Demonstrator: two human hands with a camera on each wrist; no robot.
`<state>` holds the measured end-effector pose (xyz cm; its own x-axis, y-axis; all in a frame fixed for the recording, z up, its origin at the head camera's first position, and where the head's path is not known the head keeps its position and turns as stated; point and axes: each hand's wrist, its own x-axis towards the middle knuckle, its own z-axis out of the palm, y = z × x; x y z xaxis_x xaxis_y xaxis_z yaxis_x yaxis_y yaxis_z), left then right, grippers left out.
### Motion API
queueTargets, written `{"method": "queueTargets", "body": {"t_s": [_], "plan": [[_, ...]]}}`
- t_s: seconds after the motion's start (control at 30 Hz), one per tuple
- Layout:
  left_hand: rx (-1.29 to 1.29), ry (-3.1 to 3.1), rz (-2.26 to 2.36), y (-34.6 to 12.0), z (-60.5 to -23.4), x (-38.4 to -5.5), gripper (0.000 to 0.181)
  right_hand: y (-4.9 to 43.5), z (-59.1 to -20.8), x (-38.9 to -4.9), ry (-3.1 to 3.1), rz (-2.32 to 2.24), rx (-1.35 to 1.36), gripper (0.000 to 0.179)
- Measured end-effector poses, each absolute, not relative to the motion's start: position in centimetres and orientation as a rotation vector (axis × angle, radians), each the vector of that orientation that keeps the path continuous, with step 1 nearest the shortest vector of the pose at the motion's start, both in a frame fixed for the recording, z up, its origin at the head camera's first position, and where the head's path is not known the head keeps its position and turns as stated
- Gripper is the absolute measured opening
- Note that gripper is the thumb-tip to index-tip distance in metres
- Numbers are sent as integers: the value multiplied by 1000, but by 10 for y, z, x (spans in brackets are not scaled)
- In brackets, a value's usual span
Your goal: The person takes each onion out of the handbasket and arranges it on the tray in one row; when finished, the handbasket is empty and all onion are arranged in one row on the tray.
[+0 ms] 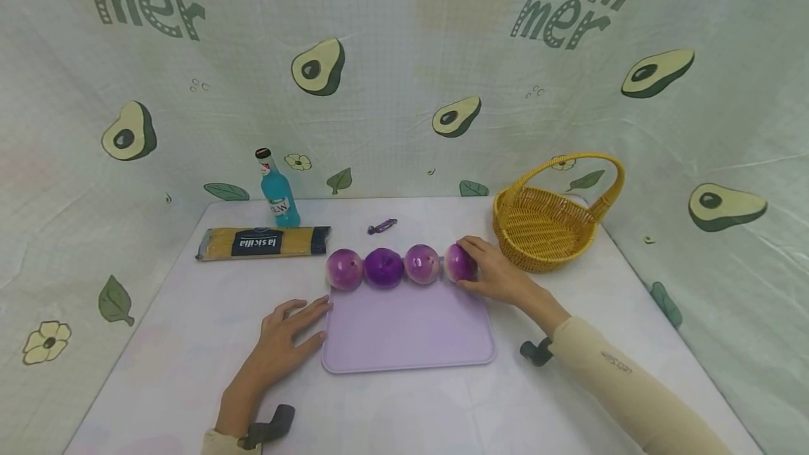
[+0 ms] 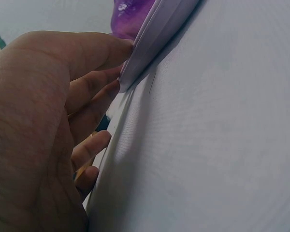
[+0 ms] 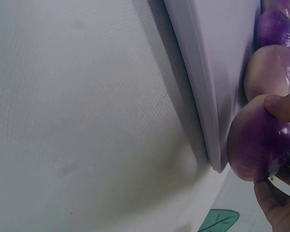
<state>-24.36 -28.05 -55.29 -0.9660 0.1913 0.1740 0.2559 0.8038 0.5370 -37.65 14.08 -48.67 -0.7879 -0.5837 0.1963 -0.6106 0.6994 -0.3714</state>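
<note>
A row of glossy purple round fruits or vegetables lies along the back edge of a lilac tray (image 1: 409, 332). My right hand (image 1: 496, 272) holds the rightmost purple-and-white one (image 3: 256, 140), thumb on one side and fingers on the other. Beside it sit a pale purple one (image 1: 421, 264), a deep purple one (image 1: 383, 268) and another two-toned one (image 1: 345, 269) at the left end. At the tray's left edge, my left hand (image 1: 284, 339) has its fingers extended. Its thumb and some fingertips touch the tray rim (image 2: 135, 58), and it holds nothing.
Right of the row stands a yellow wicker basket (image 1: 546, 227) with a tall handle. A small purple wrapped candy (image 1: 382, 226) lies behind the row. At the back left are a pasta packet (image 1: 262, 243) and an upright blue bottle (image 1: 278, 195). A printed cloth (image 1: 392, 34) hangs behind.
</note>
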Motion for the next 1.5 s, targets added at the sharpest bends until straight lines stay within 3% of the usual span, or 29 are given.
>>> {"method": "queueTargets", "body": {"t_s": [1.5], "plan": [[-347, -2913, -908, -280, -554, -245, 53, 146, -497, -359, -2813, 700, 924, 88]]}}
